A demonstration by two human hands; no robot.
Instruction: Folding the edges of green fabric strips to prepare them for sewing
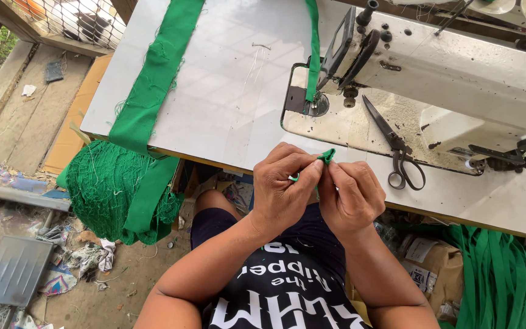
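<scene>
My left hand [282, 190] and my right hand [351, 198] are pressed together at the near edge of the white sewing table [214, 116]. Both pinch the end of a narrow green fabric strip [327, 156], whose folded tip pokes up between my thumbs. A second run of narrow green strip [313, 49] leads from the far edge down to the needle area of the white sewing machine [458, 73]. Whether the two strips join is hidden by my fingers.
Black scissors [397, 149] lie on the machine bed right of the needle. A wide green fabric band [153, 79] crosses the table's left side and drops onto a bundle of green netting [108, 186]. More green strips [497, 274] pile up at the lower right. Scraps litter the floor at left.
</scene>
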